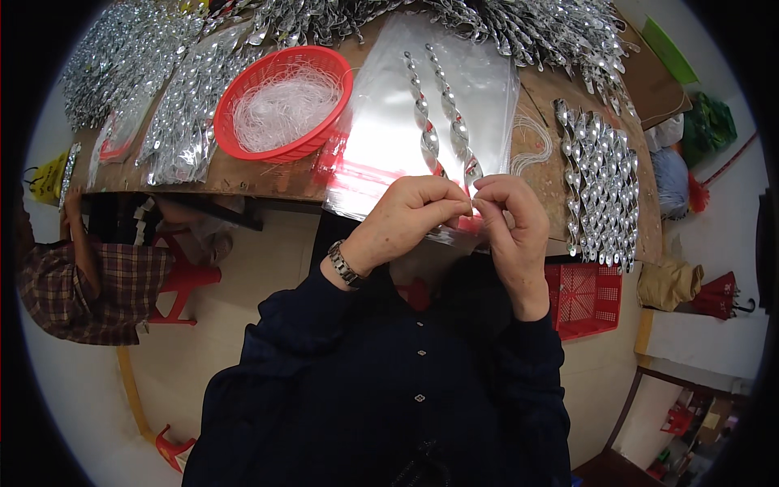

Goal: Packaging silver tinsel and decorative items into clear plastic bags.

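Observation:
My left hand (403, 217) and my right hand (517, 230) meet at the table's near edge. Both are closed in a pinch, fingertips almost touching. Whatever lies between them is too small to make out. Just beyond the fingers are the near ends of two shiny silver twisted spiral ornaments, a left spiral (422, 114) and a right spiral (454, 118). Both point away from me, broad toward my hands and tapering at the far end. Under them lies a stack of clear plastic bags (375, 105) with red-printed near edges. My fingers hide the spirals' nearest tips.
Left of the bags stands a red basket (225, 122) of clear thread. Silver spirals (600, 191) lie in rows at right, beside loose white strings (531, 142). More spirals (191, 105) are heaped left and behind. A red crate (584, 300) sits below; a person (89, 284) is at left.

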Available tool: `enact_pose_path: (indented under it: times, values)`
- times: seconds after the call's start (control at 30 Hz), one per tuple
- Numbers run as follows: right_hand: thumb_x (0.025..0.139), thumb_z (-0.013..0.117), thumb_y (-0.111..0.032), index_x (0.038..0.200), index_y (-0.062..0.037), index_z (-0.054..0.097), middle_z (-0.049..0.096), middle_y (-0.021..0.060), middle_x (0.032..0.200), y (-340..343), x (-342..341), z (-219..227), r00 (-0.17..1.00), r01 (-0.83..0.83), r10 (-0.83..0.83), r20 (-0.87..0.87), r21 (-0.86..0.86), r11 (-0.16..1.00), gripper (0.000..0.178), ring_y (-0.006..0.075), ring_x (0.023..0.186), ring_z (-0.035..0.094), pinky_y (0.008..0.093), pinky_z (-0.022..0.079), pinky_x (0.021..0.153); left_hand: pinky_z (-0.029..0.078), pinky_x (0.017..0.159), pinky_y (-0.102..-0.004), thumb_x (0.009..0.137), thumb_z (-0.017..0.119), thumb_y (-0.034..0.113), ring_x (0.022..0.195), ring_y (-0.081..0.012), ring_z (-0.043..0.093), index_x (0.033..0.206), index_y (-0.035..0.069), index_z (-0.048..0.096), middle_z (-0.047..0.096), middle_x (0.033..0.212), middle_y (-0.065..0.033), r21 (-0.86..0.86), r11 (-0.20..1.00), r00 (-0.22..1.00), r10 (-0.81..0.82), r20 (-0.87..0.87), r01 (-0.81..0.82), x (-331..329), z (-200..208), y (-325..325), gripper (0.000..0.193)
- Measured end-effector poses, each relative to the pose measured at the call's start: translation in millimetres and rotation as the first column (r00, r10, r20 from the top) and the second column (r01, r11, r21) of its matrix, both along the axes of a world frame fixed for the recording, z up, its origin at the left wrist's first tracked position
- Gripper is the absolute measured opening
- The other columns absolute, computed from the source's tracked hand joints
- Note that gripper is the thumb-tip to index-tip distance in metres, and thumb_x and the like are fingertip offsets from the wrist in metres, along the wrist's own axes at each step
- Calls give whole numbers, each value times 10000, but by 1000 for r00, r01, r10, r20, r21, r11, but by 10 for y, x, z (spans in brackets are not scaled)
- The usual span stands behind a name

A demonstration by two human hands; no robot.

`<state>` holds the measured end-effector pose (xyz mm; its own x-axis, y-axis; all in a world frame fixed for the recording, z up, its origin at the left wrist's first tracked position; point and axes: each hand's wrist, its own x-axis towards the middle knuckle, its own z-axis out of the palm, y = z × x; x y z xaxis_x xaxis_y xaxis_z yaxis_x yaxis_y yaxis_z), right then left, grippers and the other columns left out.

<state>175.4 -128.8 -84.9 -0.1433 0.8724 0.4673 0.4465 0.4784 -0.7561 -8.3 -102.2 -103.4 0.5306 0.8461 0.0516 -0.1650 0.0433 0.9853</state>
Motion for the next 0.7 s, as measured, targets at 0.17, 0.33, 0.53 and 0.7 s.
enact_pose_path:
  times: [0.17, 0.33, 0.53, 0.7]
  values:
    - [848, 637, 24, 886, 7, 613, 641, 115, 947, 11, -4, 3, 1000, -5, 5, 1, 22, 1000, 48, 207, 866, 609, 292, 471, 778, 479, 708, -214, 942, 590, 94, 765, -71, 602, 967, -12, 686, 661, 834, -14, -16, 1000, 998, -13, -59, 13, -5, -5, 22, 146]
    - [849, 645, 19, 881, 7, 615, 642, 111, 935, 21, -14, 4, 1000, -14, 14, 0, 54, 998, 46, 207, 857, 607, 289, 469, 768, 472, 699, -215, 936, 596, 95, 761, -68, 599, 953, -12, 689, 661, 830, -12, -19, 1000, 999, -20, -48, 19, -3, -21, 31, 143]
    - [866, 631, 14, 898, 15, 623, 629, 88, 918, 8, -9, -31, 998, -7, 4, -70, -40, 999, 33, 167, 848, 594, 265, 460, 758, 442, 631, -211, 902, 617, 133, 694, -49, 562, 891, -2, 703, 629, 732, 12, -66, 997, 1000, 26, -4, -26, 17, 11, 13, 161]
    - [911, 603, -4, 977, 13, 622, 624, 35, 941, -17, -26, -47, 987, 24, -54, -153, -195, 981, 70, 89, 849, 570, 222, 451, 758, 434, 626, -208, 895, 612, 127, 689, -43, 550, 880, -13, 695, 625, 733, 16, -55, 997, 998, 62, 23, -60, 24, 29, 3, 164]
